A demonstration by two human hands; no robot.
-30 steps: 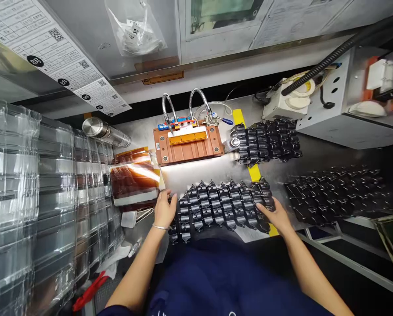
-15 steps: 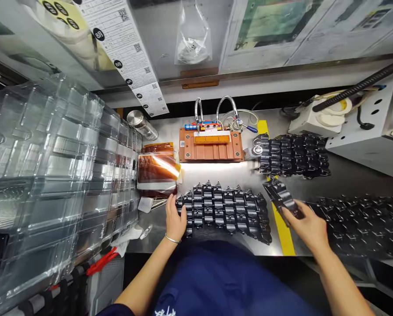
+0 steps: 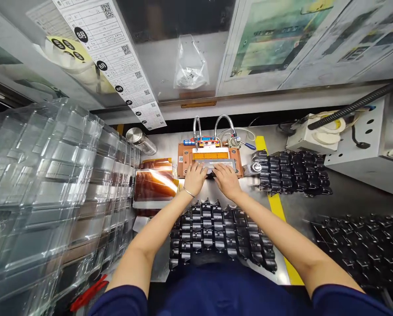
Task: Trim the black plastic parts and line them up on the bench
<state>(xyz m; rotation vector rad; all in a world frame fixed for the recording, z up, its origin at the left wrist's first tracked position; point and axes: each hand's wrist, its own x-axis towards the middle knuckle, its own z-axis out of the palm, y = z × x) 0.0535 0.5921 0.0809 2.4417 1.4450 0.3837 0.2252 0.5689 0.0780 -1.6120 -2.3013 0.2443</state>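
Both hands are at the brown fixture (image 3: 180,166) in the middle of the bench. My left hand (image 3: 196,179) lies at the left of its front, fingers curled over a flat, grey-looking moulded part (image 3: 229,163) set in the fixture. My right hand (image 3: 227,181) grips the same part farther right. Between the hands a dark lower edge shows; the thumbs are mostly hidden. Just behind the part runs an orange strip (image 3: 211,156) on the fixture. In front of my hands lies a group of black moulded plastic parts (image 3: 218,228), side by side in rows.
More black parts (image 3: 291,173) stand right of the fixture, with another batch (image 3: 364,245) at far right. Clear plastic trays (image 3: 61,188) are stacked high at left. Amber film sheets (image 3: 155,182) and a metal-lidded bottle (image 3: 142,141) sit left. Yellow tape (image 3: 278,210) marks the bench.
My right hand has moved left from the yellow tape, where it held a black part, to the fixture. My left hand has moved forward from the near parts. A part now covers the fixture's front.
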